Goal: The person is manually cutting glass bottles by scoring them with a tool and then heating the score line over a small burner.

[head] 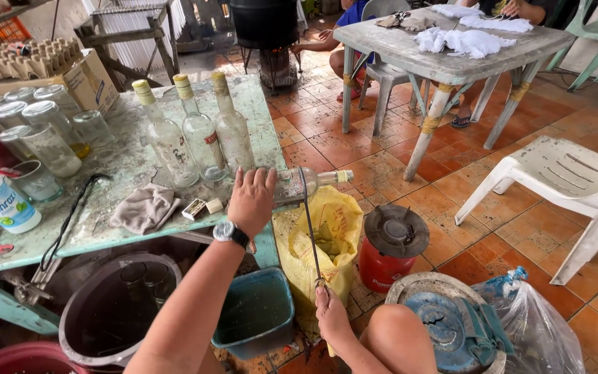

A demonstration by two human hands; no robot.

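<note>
Left hand (pixel 252 201) pins a clear glass bottle (pixel 306 184) sideways over the green desk's (pixel 105 228) right edge. Right hand (pixel 330 312), grip closed, holds a thin dark rod (pixel 309 221) across the bottle. Uneven pressure could crack the glass

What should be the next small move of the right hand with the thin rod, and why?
Probably draw the thin rod slowly back and forth across the glass bottle. The left hand holds the bottle on its side past the table edge, above the yellow bag, and the right hand holds the rod's lower end, with the rod crossing the bottle.
</note>
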